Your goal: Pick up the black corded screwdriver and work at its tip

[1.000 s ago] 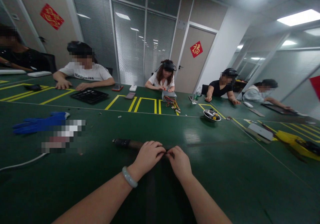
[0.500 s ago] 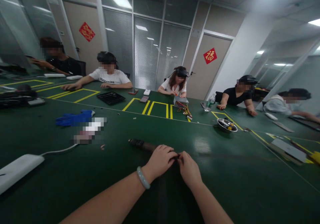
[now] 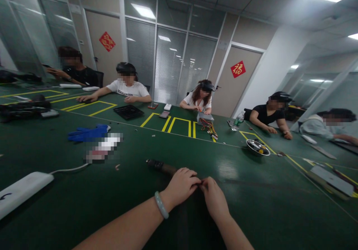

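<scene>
A long, dark tool, by its shape an electric screwdriver (image 3: 160,166), lies slantwise on the green table (image 3: 117,190) in front of me. My left hand (image 3: 183,184) is curled over its right part, with a pale bangle (image 3: 161,205) at the wrist. Thumb and fingers of my right hand (image 3: 214,196) are pinched together at the tool's right end, touching or almost touching my left fingertips. Whatever sits between the right fingers is too small and too hidden to make out. The tool's narrow left end sticks out uncovered.
Left are a blue glove (image 3: 88,133), a white power bank (image 3: 25,190) and its cable. A metal bowl of small parts (image 3: 257,148), a bottle (image 3: 237,122) and a grey box with coloured wires (image 3: 205,118) stand beyond. Several people sit along the far side.
My view has shifted slightly, so everything appears a little further right and lower. Both hands keep the same hold at the tool's right end.
</scene>
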Demonstrator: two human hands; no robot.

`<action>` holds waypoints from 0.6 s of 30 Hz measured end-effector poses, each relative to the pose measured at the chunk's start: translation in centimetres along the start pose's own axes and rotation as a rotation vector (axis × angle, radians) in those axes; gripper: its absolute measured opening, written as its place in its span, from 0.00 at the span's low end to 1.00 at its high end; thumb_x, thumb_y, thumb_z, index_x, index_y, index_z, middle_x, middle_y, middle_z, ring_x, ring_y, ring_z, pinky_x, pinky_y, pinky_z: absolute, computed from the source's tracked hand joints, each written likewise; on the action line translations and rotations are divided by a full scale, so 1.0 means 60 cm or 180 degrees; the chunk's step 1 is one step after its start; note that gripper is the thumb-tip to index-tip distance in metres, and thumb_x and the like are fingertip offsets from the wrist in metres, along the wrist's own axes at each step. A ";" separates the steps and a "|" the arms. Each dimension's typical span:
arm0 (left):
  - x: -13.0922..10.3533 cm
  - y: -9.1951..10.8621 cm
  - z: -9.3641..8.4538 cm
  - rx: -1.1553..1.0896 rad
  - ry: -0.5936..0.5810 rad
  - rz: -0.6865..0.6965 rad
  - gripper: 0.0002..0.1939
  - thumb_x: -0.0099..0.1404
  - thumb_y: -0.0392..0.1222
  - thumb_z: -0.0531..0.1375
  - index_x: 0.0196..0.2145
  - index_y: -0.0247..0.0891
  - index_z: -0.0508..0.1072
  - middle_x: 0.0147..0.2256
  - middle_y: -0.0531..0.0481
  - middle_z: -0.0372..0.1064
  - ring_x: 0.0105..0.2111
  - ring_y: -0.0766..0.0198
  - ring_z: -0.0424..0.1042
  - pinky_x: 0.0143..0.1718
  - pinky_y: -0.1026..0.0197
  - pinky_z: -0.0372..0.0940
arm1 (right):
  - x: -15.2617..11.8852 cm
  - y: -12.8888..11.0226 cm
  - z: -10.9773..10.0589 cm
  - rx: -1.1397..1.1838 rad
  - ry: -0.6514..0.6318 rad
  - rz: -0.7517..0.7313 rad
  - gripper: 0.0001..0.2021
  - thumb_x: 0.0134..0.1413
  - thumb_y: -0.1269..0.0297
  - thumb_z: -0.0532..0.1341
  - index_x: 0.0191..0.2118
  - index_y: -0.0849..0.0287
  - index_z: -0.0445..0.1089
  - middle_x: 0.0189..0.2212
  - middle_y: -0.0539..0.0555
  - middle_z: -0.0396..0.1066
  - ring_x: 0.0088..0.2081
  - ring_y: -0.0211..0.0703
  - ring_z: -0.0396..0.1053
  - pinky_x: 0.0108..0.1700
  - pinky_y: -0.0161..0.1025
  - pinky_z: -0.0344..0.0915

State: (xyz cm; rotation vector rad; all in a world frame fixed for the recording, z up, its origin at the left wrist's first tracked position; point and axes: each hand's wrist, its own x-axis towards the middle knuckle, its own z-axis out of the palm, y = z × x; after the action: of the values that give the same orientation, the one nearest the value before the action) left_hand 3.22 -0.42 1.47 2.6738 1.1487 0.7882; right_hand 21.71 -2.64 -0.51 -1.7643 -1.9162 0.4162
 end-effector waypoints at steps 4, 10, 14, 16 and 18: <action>0.001 0.001 0.002 -0.0011 0.0025 -0.0003 0.11 0.67 0.40 0.58 0.46 0.49 0.75 0.48 0.52 0.69 0.49 0.58 0.65 0.54 0.51 0.57 | -0.002 -0.002 -0.001 0.0018 0.0029 -0.0029 0.04 0.60 0.64 0.51 0.36 0.53 0.62 0.38 0.52 0.68 0.39 0.44 0.69 0.39 0.38 0.58; 0.001 0.000 0.005 -0.0018 0.0004 -0.0025 0.11 0.66 0.39 0.59 0.46 0.49 0.74 0.49 0.52 0.68 0.50 0.58 0.65 0.55 0.50 0.57 | -0.002 -0.004 0.001 0.0077 0.0051 0.0040 0.04 0.59 0.63 0.52 0.35 0.53 0.63 0.37 0.51 0.68 0.37 0.43 0.68 0.39 0.38 0.58; 0.000 0.000 0.003 -0.0008 -0.0020 -0.0021 0.13 0.66 0.38 0.59 0.48 0.49 0.73 0.50 0.52 0.68 0.51 0.58 0.65 0.56 0.49 0.56 | 0.001 -0.006 0.000 0.0123 0.0113 0.0109 0.03 0.58 0.65 0.53 0.33 0.53 0.62 0.35 0.51 0.68 0.37 0.43 0.68 0.38 0.37 0.58; -0.001 0.000 0.002 0.0009 -0.0020 0.0023 0.15 0.66 0.38 0.59 0.49 0.49 0.72 0.51 0.51 0.67 0.52 0.58 0.64 0.59 0.47 0.53 | 0.002 -0.008 0.000 0.0155 0.0148 0.0069 0.03 0.57 0.67 0.53 0.32 0.54 0.61 0.34 0.51 0.68 0.36 0.43 0.68 0.38 0.37 0.59; -0.002 0.000 0.002 0.0034 -0.0025 0.0084 0.16 0.65 0.39 0.59 0.51 0.49 0.71 0.52 0.52 0.67 0.54 0.58 0.64 0.62 0.46 0.48 | 0.001 -0.008 -0.002 0.0158 0.0170 -0.0036 0.03 0.56 0.68 0.53 0.32 0.54 0.61 0.34 0.51 0.68 0.37 0.43 0.68 0.39 0.37 0.60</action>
State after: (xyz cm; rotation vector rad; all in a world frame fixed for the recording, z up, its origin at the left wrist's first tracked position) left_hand 3.20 -0.48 1.34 2.7037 1.1212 0.7770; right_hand 21.35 -2.66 -0.17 -1.7151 -1.8625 0.4052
